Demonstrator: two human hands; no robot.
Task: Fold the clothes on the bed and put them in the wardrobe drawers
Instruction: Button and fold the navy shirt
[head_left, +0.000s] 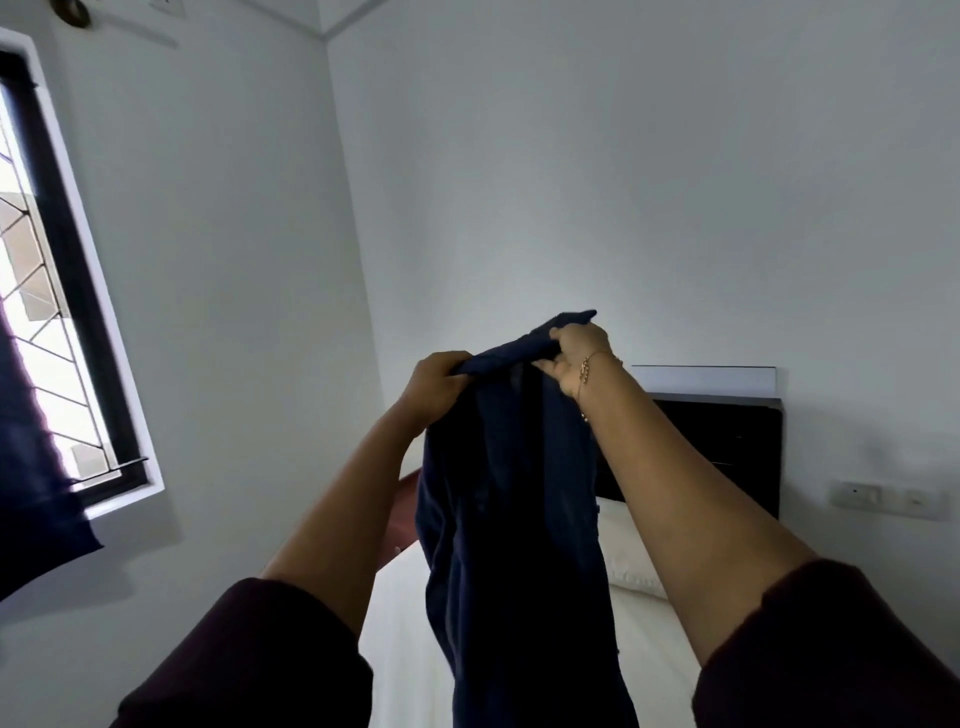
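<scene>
A dark navy garment (514, 519) hangs straight down in front of me, held up high by its top edge. My left hand (434, 384) grips the left end of that edge. A little higher, my right hand (574, 353), with a gold bracelet at the wrist, pinches the right end. The cloth drops past the bottom of the view and hides the middle of the white bed (400, 623) below. No wardrobe or drawers are in view.
A white pillow (623, 545) lies at the bed's head against a dark headboard (727, 447). A window (47, 312) with a dark curtain (31, 493) fills the left wall. A reddish-brown piece of furniture (405, 499) stands beside the bed; wall switches (883, 496) sit at the right.
</scene>
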